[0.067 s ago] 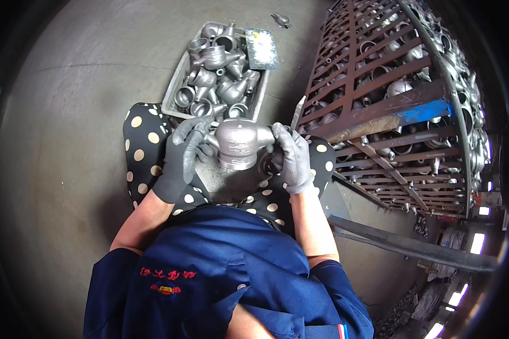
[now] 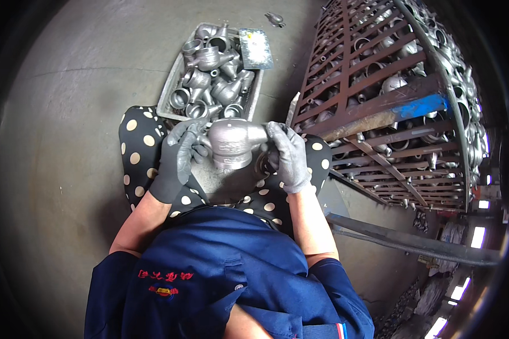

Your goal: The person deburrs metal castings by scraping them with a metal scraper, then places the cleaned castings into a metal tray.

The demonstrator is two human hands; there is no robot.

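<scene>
Between my two gloved hands a silver-grey metal casting is held sideways above my lap. It has a bulbous body, a stepped lower end and a narrow neck on each side. My left hand, in a dark glove, grips the neck at the left, fingers curled. Around the neck at the right, my right hand is closed, its grey glove worn pale. Part of each neck is hidden by the fingers.
Beyond my knees stands a grey crate heaped with similar castings, a flat speckled plate at its right edge. A large brown metal cage full of castings rises on the right. One small metal part lies on the floor.
The casting and both hands appear slightly further left in the picture, as do the crate and cage. My grip on the casting looks unchanged.
</scene>
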